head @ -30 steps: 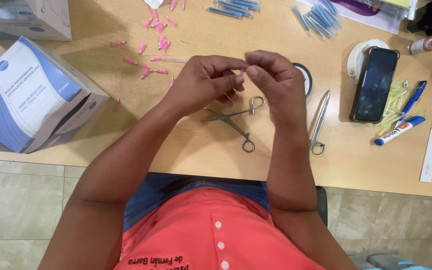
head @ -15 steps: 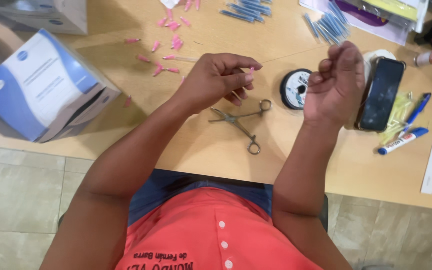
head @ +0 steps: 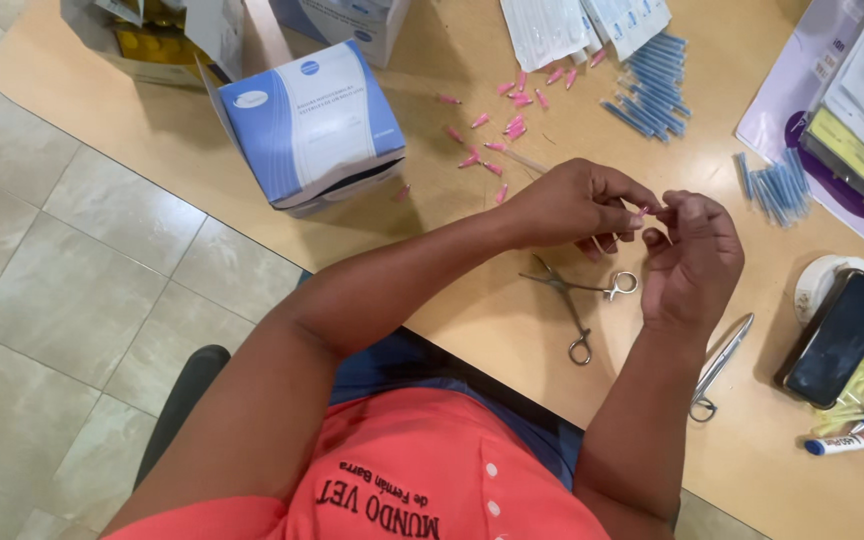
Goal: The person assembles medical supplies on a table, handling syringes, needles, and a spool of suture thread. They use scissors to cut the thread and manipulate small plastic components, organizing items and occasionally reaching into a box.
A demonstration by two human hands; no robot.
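pale wood tabletop [head: 252, 200] lies under both hands, grey floor tiles [head: 62, 330] beyond its edge. left hand [head: 577, 205] and right hand [head: 694, 255] meet fingertip to fingertip, pinching a small pink needle cap [head: 642, 211] between them. steel forceps [head: 577, 300] rest just below the hands; more pink caps [head: 507, 110] lie scattered beyond the left hand, near a blue-and-white box [head: 307, 125].

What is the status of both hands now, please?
Left hand and right hand pinch a small pink needle cap. Scissors lie below. Nothing blocking.
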